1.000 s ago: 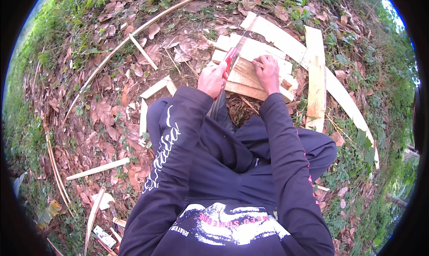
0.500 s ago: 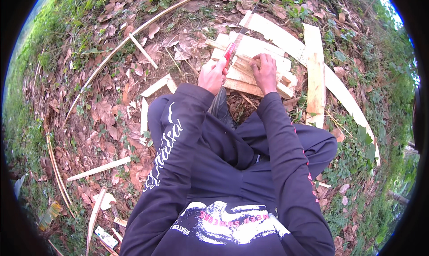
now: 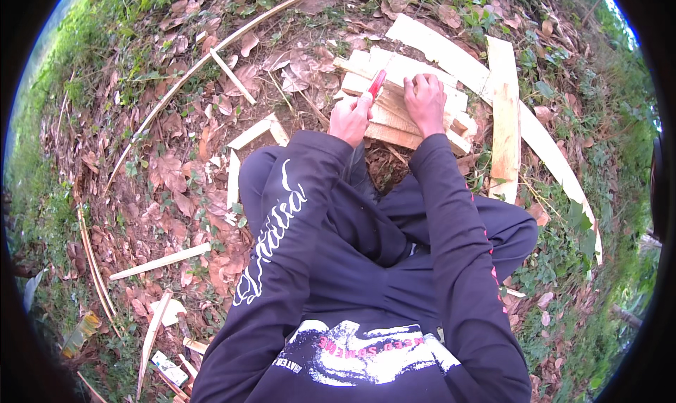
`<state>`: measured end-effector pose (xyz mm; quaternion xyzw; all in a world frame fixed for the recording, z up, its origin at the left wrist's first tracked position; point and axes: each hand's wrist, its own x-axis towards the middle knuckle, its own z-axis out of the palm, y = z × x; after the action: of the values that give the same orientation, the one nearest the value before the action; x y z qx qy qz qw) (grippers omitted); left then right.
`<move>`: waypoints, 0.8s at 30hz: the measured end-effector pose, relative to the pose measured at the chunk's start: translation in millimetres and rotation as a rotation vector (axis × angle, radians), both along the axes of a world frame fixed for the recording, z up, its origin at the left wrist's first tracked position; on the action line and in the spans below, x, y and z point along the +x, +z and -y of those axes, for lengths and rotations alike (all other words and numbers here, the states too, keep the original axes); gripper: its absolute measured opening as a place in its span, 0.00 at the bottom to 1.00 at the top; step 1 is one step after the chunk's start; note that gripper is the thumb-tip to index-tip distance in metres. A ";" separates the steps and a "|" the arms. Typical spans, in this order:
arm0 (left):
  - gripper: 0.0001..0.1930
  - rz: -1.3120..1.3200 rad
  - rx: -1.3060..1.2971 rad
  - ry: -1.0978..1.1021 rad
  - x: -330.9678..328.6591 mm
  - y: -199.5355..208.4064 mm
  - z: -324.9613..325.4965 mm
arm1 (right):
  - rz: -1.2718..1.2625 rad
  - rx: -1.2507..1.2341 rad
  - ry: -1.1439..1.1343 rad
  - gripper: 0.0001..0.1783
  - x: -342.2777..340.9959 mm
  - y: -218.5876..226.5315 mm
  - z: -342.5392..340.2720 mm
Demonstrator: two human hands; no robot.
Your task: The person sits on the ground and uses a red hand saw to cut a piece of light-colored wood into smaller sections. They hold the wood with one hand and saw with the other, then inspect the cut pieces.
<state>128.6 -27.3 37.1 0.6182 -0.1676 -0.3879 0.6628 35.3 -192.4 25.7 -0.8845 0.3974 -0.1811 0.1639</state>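
So we're sitting on leaf-covered ground (image 3: 176, 178) with grass around the edges, and the biggest thing is one long curved bamboo strip (image 3: 211, 58) arcing across the upper left, well apart from us. Off to the right lies one long pale plank (image 3: 556, 156) with one shorter board (image 3: 505, 121) on top of it. Right ahead sits one stack of split wood slats (image 3: 394, 93), can't count them exactly. Our right hand (image 3: 424, 102) presses flat-ish on the stack, fingers curled, nothing gripped as far as we can see. Our left hand (image 3: 350, 118) is clenched around one red-handled tool (image 3: 377, 84) touching the slats. Loose scraps lie left of us, open room there.
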 end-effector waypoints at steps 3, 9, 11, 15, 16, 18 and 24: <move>0.22 -0.013 0.034 -0.005 -0.1 -0.3 -0.7 | -0.075 -0.073 -0.114 0.22 19.8 -6.3 12.0; 0.22 -0.003 0.020 -0.011 -5.3 1.1 -4.4 | -0.271 -0.118 -0.287 0.27 29.2 -32.3 9.9; 0.22 -0.001 0.021 -0.011 -4.1 -7.8 -6.0 | -0.403 0.087 -0.250 0.28 34.8 -7.2 11.0; 0.22 -0.034 0.064 -0.033 -4.0 6.8 -5.8 | -0.358 0.090 -0.163 0.26 38.0 -13.1 20.5; 0.23 -0.063 0.067 -0.046 -5.3 12.3 -6.0 | -0.277 0.015 -0.133 0.26 33.0 -29.0 24.4; 0.22 -0.140 0.049 -0.038 -3.1 16.5 -10.8 | -0.198 -0.014 -0.133 0.26 35.0 -30.7 15.8; 0.23 -0.188 -0.003 -0.011 6.1 18.1 -5.1 | -0.293 -0.015 -0.204 0.26 40.6 -26.6 15.1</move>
<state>134.8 -22.2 55.2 0.5772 -0.1085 -0.4475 0.6744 75.9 -207.5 -1.0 -0.8578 0.5033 -0.0689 0.0783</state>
